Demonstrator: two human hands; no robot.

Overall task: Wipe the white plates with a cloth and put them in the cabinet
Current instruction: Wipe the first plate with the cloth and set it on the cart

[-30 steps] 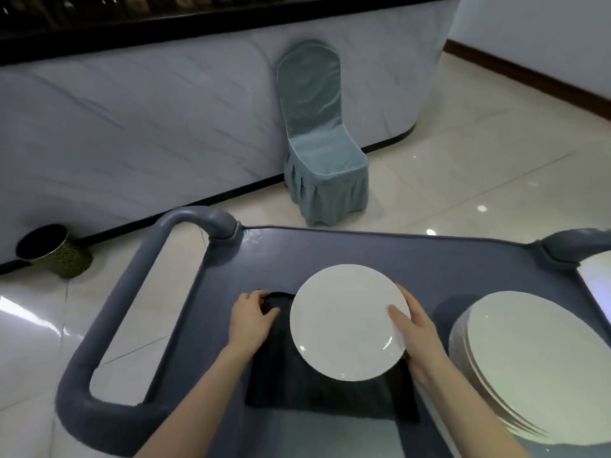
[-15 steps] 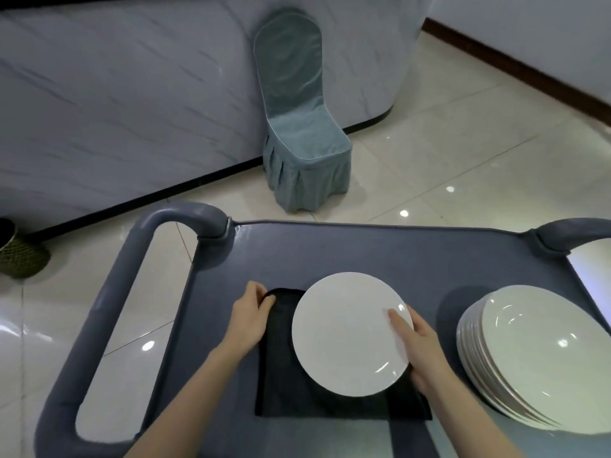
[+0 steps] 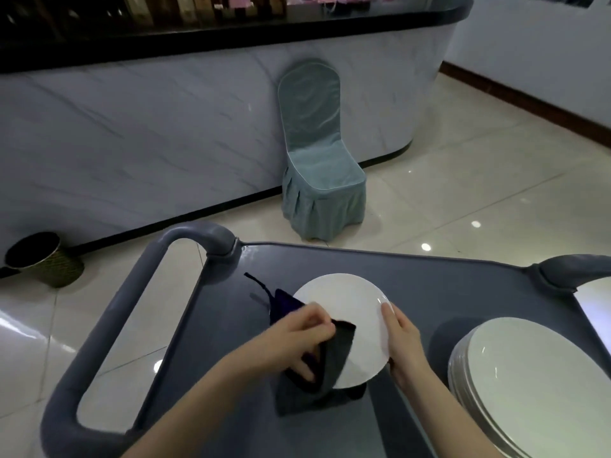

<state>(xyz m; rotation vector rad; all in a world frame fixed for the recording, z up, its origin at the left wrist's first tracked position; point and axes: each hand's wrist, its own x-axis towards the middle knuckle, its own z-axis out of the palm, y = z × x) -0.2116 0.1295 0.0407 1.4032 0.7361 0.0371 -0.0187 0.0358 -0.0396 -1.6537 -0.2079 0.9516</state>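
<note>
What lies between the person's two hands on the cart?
Head view: the white plate, with the dark cloth draped over its left edge.

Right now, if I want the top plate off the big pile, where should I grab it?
Probably pinch the top plate by its thin rim on the left, coming over the cart deck. It lies flat on the stack, so only the edge offers a hold.
</note>
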